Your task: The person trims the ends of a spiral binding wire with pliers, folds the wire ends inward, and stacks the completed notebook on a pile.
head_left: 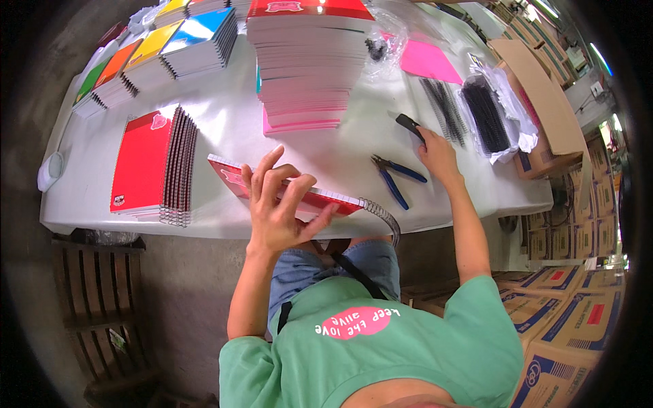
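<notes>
My left hand (pixel 277 214) grips a thin red-covered notebook (pixel 326 202) and holds it on edge, tilted above the table's front edge. A wire spiral coil (pixel 385 219) sticks out of the notebook's right end and curves down. My right hand (pixel 439 158) has its fingers closed on the black handle of a cutter knife (pixel 409 124), low over the table. Just left of that hand, blue-handled pliers (pixel 396 177) lie with their handles spread. To the left stands a stack of red spiral notebooks (pixel 141 163).
A tall stack of unbound pages with red covers (pixel 309 68) rises at the back centre. Colourful notebooks (pixel 197 42) fill the far left. Black coils (pixel 442 105), a pink sheet (pixel 428 60) and an open carton (pixel 544 102) are at right. Cardboard boxes (pixel 578 316) are piled at lower right.
</notes>
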A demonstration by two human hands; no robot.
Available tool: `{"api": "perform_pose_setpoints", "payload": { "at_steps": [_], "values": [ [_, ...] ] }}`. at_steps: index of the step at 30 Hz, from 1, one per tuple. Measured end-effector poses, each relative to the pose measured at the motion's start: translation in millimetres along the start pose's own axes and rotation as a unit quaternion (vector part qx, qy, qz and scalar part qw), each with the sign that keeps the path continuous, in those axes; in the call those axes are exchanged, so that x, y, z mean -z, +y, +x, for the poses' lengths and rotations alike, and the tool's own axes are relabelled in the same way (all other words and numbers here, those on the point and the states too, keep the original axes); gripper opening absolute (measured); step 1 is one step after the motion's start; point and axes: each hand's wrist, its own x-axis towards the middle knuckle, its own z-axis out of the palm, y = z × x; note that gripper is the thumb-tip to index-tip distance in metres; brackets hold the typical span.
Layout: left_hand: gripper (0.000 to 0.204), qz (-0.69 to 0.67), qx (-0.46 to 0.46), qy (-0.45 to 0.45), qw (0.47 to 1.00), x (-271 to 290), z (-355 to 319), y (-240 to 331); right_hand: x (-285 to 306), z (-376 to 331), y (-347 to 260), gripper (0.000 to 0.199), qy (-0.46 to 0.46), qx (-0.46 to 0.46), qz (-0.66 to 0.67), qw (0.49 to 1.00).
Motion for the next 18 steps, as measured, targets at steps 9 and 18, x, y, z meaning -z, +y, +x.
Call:
{"api": "perform_pose_setpoints", "payload": {
  "at_steps": [9, 18],
  "values": [
    [0.047, 0.023, 0.041, 0.023, 0.999, -1, 0, 12, 50, -19, -121, 0.027, -0.212, 0.283, 0.645, 0.678],
    [0.057, -0.014, 0.064, 0.007, 0.998, 6, 1, 5, 73, 1, -141, 0.031, -0.152, 0.267, 0.592, 0.745]
  ]
}}
